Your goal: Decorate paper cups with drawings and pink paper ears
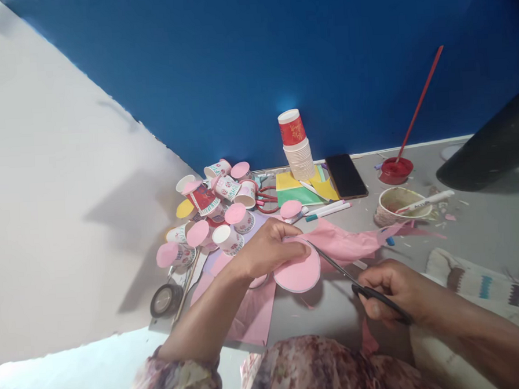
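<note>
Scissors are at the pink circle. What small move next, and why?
Probably a short snip along the circle's upper right rim: the left hand pinches the pink circle, the right hand holds the scissors with their blades by that edge, and crumpled pink paper trails off beside it.

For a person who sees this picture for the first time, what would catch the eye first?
Probably the round pink paper in the left hand, at the centre, with the scissors in the right hand beside it. Next, the tall cup stack against the deep blue wall, and the crowd of small decorated cups to its left.
</note>
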`<move>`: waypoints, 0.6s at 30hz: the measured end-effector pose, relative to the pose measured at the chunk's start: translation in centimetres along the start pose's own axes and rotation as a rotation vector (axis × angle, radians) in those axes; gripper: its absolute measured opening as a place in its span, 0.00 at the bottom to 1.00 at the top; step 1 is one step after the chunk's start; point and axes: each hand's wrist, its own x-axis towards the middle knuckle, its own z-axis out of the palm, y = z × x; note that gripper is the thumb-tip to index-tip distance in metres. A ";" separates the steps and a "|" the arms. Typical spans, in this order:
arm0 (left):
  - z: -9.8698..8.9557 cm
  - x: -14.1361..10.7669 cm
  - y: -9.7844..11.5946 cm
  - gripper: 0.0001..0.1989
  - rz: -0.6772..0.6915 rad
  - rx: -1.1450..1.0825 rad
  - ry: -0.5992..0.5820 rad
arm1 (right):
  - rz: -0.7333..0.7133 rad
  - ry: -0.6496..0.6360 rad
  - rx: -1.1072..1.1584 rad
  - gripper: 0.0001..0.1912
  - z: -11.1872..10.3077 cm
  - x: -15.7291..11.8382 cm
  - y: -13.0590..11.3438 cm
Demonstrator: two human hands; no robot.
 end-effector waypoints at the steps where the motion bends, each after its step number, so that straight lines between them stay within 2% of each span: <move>1: 0.0 0.0 0.0 0.17 0.001 0.001 -0.002 | 0.001 0.006 -0.005 0.31 0.0 0.0 -0.1; 5: 0.0 0.0 0.2 0.15 -0.007 0.004 0.005 | 0.001 0.001 -0.005 0.30 0.2 -0.1 -0.5; 9: 0.1 0.1 0.3 0.12 -0.017 0.025 -0.042 | 0.014 -0.016 0.006 0.29 0.3 -0.1 -0.5; 18: -0.1 0.2 0.4 0.12 -0.035 0.080 -0.077 | 0.001 -0.006 -0.009 0.28 0.0 -0.1 -0.1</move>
